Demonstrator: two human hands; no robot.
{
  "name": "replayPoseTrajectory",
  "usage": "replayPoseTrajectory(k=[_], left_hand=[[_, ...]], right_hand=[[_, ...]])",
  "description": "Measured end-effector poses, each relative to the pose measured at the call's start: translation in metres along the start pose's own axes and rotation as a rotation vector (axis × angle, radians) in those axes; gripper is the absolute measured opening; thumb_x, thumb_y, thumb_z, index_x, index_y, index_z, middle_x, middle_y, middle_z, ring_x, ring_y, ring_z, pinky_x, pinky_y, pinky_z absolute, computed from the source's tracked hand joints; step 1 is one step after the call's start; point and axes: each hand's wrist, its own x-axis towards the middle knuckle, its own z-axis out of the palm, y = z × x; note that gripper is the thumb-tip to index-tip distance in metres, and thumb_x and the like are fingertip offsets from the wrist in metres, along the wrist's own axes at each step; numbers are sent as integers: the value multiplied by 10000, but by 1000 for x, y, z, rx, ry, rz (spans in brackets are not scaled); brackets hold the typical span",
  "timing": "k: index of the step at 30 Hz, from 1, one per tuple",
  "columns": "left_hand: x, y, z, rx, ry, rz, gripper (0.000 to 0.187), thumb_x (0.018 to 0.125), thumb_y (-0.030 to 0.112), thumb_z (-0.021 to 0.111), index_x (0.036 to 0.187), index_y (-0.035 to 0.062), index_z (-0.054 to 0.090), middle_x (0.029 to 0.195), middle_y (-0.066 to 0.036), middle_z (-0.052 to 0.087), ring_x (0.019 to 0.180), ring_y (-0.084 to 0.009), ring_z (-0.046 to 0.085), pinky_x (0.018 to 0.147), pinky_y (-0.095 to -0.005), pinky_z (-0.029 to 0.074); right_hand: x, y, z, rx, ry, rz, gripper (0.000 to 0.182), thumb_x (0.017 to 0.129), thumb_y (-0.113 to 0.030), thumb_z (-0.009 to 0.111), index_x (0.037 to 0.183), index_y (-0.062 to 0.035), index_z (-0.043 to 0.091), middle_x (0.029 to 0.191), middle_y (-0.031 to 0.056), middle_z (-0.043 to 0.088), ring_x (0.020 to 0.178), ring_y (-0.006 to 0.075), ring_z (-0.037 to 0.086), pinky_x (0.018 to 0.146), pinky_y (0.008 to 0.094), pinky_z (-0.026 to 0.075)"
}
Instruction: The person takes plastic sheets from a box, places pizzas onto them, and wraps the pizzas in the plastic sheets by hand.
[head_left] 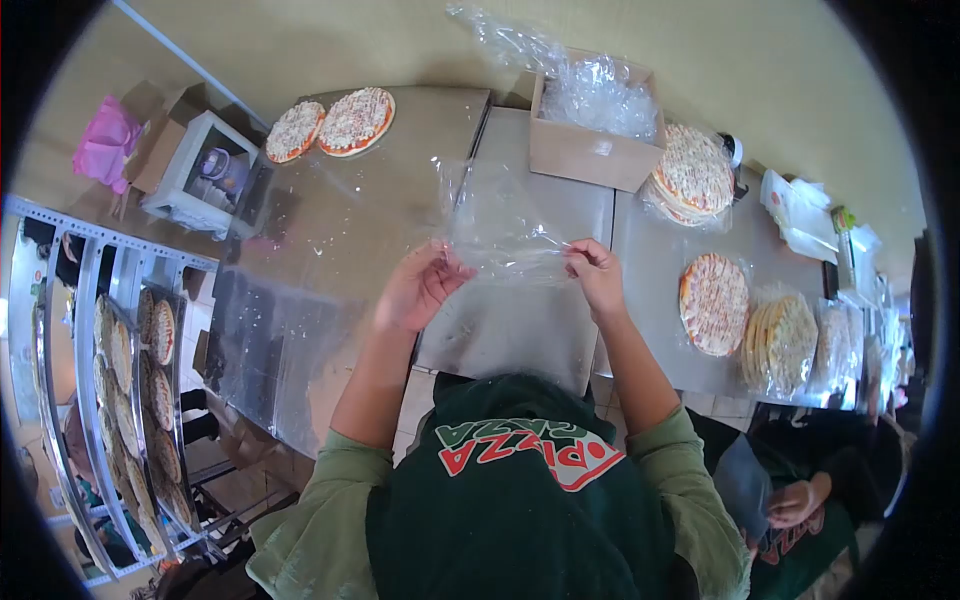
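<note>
Centre of frame: left hand (418, 287) and right hand (596, 274) each pinch an edge of a clear plastic bag (500, 225), held taut above the steel table (350, 210). Upper centre: cardboard box (590, 150) w/ more bags; two pizzas (332, 124) upper left.

You face a tan wall (300, 40) along the top | steel tables (330, 250) across the centre | wire rack (90, 400) at lower left
</note>
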Motion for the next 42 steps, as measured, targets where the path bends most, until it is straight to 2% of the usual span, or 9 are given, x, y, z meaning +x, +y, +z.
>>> replayPoseTrajectory(k=[3, 9, 12, 20, 22, 26, 30, 33, 42], left_hand=[[16, -26, -35, -59, -173, 21, 100, 860, 158, 486, 791, 87, 496, 642, 2, 443, 553, -120, 440, 540, -249, 397], [13, -58, -5, 265, 193, 431, 159, 846, 186, 469, 707, 130, 417, 584, 38, 359, 484, -63, 335, 439, -211, 288], [-5, -36, -21, 69, 115, -171, 199, 844, 230, 483, 688, 137, 402, 590, 32, 373, 449, -65, 318, 383, -223, 235], [11, -67, -6, 350, 174, -148, 270, 843, 207, 435, 598, 146, 340, 488, 33, 289, 377, -82, 261, 352, -270, 193], [-4, -43, -1, 268, -2, -501, 265, 844, 212, 429, 600, 142, 354, 492, 37, 311, 374, -70, 281, 348, -265, 216], [32, -67, -15, 484, 188, -69, 321, 890, 252, 411, 597, 132, 359, 497, 27, 317, 376, -87, 299, 350, -298, 254], [18, -93, 5, 749, 195, 6, 383, 922, 343, 405, 602, 141, 349, 499, 47, 293, 388, -66, 308, 345, -248, 249], [12, -32, -8, 399, 298, -129, 382, 931, 351, 413, 635, 115, 367, 511, 41, 275, 397, -63, 288, 333, -244, 243], [28, -65, -78, 658, 518, 66, 280, 931, 364, 405, 770, 135, 378, 535, 19, 385, 392, -60, 357, 316, -228, 265]], right_hand=[[-2, -5, 15, 250, 185, 12, 81, 763, 4, 482, 768, -44, 548, 750, 27, 561, 641, 105, 518, 629, 236, 434], [-55, -39, 94, 784, 5, 231, 88, 754, -69, 408, 716, -97, 482, 549, -4, 405, 476, 123, 412, 437, 242, 339], [-32, 16, 57, 774, -36, 419, 81, 758, -107, 404, 704, -123, 462, 512, -9, 364, 405, 119, 357, 348, 242, 241], [-29, 14, 21, 820, 252, 523, 160, 780, -89, 376, 635, -158, 380, 477, -48, 326, 357, 60, 264, 312, 220, 236], [-15, 29, -22, 493, 309, 377, 152, 780, -88, 375, 645, -158, 375, 490, -52, 320, 383, 55, 291, 321, 214, 238], [-32, 22, -1, 491, 180, 376, 138, 793, -100, 381, 666, -151, 397, 530, -45, 353, 424, 57, 340, 353, 213, 279], [-52, 94, -11, -369, 47, -177, 137, 842, -164, 417, 710, -147, 449, 585, -28, 425, 455, 74, 393, 383, 226, 322], [-6, 92, -161, 306, 508, 377, 121, 852, -156, 460, 747, -98, 478, 597, 11, 426, 447, 95, 420, 387, 291, 353], [-33, 53, -177, -308, 574, 126, 140, 885, -163, 462, 882, -41, 529, 574, 52, 507, 468, 164, 511, 431, 320, 410]])
